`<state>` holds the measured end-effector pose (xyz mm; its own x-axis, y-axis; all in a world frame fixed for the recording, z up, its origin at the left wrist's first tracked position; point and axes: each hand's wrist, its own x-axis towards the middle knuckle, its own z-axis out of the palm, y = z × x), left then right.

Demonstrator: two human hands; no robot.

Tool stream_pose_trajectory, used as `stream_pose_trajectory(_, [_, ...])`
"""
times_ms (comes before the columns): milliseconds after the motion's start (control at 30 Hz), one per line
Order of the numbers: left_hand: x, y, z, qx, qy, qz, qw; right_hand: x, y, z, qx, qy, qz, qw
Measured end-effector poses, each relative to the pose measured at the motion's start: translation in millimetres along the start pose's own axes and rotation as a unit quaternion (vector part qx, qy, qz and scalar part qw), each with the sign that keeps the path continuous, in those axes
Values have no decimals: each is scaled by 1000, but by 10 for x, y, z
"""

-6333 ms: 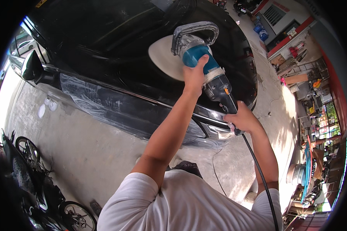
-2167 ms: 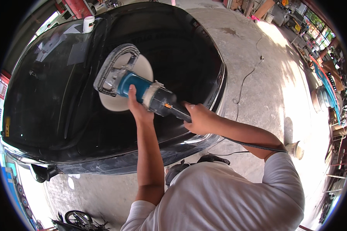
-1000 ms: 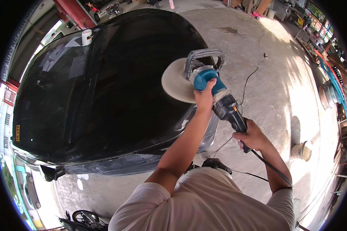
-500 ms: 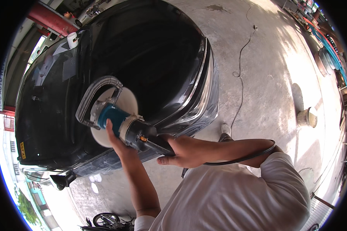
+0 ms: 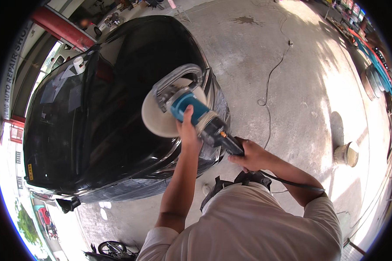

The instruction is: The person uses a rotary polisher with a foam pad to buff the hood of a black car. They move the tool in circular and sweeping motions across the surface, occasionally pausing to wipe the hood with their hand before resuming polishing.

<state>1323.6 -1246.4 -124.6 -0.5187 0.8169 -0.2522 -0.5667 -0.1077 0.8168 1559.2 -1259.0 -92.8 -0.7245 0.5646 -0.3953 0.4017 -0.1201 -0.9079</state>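
Observation:
A teal and black car polisher [image 5: 212, 127] with a wide pale round pad [image 5: 154, 115] is over the front of a black car's hood [image 5: 126, 65]. My left hand [image 5: 188, 132] is closed round its body near the head, the thumb lying on the teal housing and the other fingers hidden beneath. The rear handle is gripped by my right hand [image 5: 252, 155]. A grey loop handle [image 5: 176, 75] arches over the pad, with no hand on it. Whether the pad touches the paint cannot be told from here. The black power cord [image 5: 287, 182] runs back along my right forearm.
A white tub [image 5: 79, 65] stands by the windshield, near papers [image 5: 59, 85] on the glass. Plastic sheeting [image 5: 220, 104] covers the car's front end. Another cord [image 5: 269, 82] snakes over the concrete floor; a bucket [image 5: 347, 154] is at right. A motorcycle [image 5: 113, 250] is at lower left.
The polisher has moved right, from near the windshield toward the hood's front edge, both hands still holding it. My body and view have shifted too, and my right arm has straightened somewhat.

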Motion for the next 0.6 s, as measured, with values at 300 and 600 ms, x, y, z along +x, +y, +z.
stream_pose_trajectory(300, [1213, -1367, 1222, 182, 33, 37, 982, 393, 796, -1160, 162, 137, 69, 975])
stream_pose_trajectory(600, [239, -1481, 543, 130, 8, 131, 983, -87, 1358, -487, 95, 112, 73, 986])
